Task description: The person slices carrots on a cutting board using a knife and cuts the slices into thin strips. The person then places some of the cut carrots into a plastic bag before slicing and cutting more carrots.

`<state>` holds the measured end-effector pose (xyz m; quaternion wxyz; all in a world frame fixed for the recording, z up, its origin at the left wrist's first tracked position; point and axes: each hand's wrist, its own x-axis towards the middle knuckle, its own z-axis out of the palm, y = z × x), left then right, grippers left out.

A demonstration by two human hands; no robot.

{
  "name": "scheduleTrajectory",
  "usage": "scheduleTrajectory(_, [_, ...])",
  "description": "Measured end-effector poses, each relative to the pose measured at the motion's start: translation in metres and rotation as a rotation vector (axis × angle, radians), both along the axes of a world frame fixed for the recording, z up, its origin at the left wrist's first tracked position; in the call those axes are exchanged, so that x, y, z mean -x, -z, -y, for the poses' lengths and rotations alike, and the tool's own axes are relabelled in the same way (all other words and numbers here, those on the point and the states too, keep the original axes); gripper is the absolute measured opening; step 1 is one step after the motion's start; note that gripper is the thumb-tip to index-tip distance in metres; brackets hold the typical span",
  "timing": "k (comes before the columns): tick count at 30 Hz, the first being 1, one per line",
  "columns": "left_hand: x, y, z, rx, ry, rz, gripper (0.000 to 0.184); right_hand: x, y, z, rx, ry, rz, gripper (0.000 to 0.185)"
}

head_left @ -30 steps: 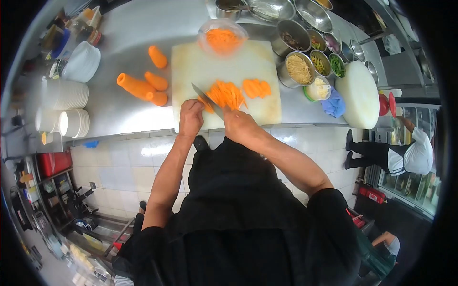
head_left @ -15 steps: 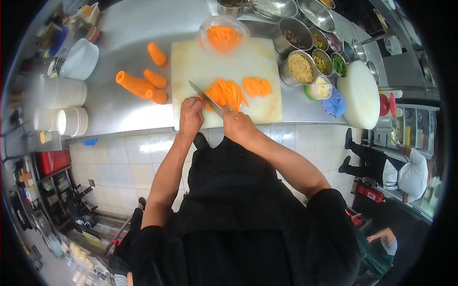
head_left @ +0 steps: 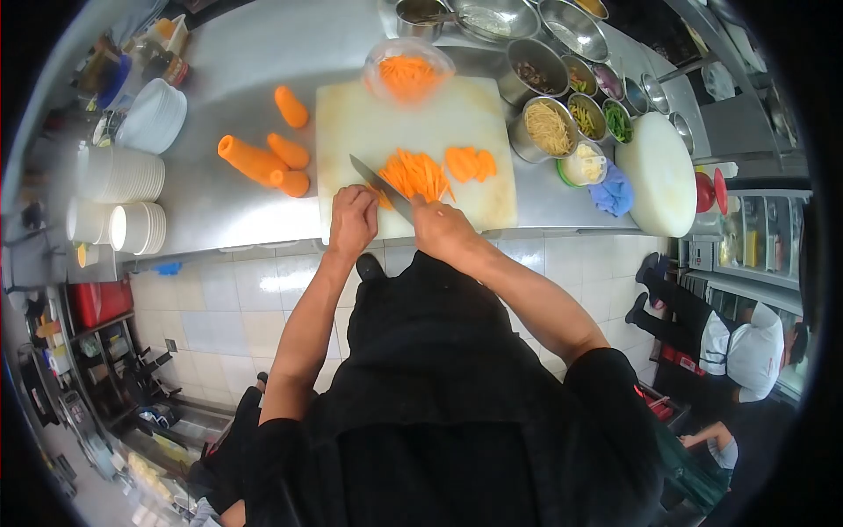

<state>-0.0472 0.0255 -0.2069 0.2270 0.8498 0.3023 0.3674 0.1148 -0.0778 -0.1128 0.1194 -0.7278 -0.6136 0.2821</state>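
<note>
My right hand [head_left: 439, 227] is wrapped round the handle of a kitchen knife [head_left: 376, 182], whose blade slants up and left across the cutting board [head_left: 351, 114]. On the blade's left side my left hand [head_left: 354, 216] has its fingers curled over a small piece of carrot [head_left: 384, 198], mostly hidden under the fingertips. A pile of carrot strips [head_left: 416, 175] lies against the right side of the blade. Farther right are overlapping carrot slices [head_left: 470, 163]. At the board's far edge stands a clear bowl [head_left: 373, 86] with more carrot strips in it.
Several peeled carrots [head_left: 250, 161] lie on the steel counter left of the board. Stacked white tubs [head_left: 132, 228] stand farther left. On the right are metal containers of cut food [head_left: 546, 132], a blue cloth [head_left: 612, 193] and a round white block [head_left: 660, 174]. A co-worker [head_left: 751, 351] is behind, at right.
Both hands and the knife keep nearly the same place on the board. The view has shifted slightly. At right, the co-worker has shifted, and another dark shoe shows behind that person's feet.
</note>
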Motion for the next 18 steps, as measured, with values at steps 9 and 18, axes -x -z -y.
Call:
scheduleTrajectory(9, [0.002,0.001,0.002,-0.004,-0.026,-0.023,0.01,0.008,-0.012,0.012,0.02,-0.06,0.01,0.02])
scheduleTrajectory(18, [0.006,-0.002,0.001,0.025,0.017,0.006,0.009,-0.002,-0.008,0.016,-0.061,0.022,-0.001,0.025])
